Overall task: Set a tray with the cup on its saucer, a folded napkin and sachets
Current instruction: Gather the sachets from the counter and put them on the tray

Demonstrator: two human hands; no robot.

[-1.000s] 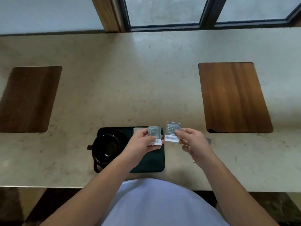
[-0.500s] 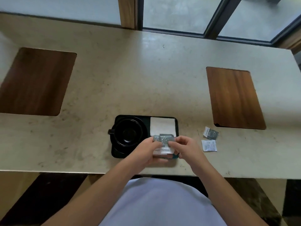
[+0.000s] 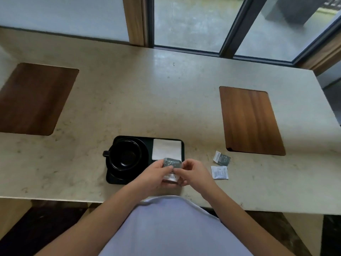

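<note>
A black tray (image 3: 182, 145) lies near the counter's front edge. On its left stands a black cup (image 3: 124, 157) on a black saucer (image 3: 118, 175), handle pointing left. A white folded napkin (image 3: 167, 149) lies on the tray's right half. My left hand (image 3: 154, 175) and my right hand (image 3: 193, 173) meet over the tray's near right corner and together pinch grey sachets (image 3: 171, 163), stacked one on another. Two more sachets lie on the counter to the right: a grey one (image 3: 222, 158) and a white one (image 3: 219, 172).
The beige stone counter (image 3: 166, 100) has two inset wooden panels, one at the left (image 3: 31, 98) and one at the right (image 3: 249, 121). A window frame (image 3: 228, 43) runs along the back. The counter's front edge lies just below my hands.
The two sachets, held apart a second ago, have been brought together into one stack. Both hands have closed in over the tray's near right corner. The camera view has tilted up.
</note>
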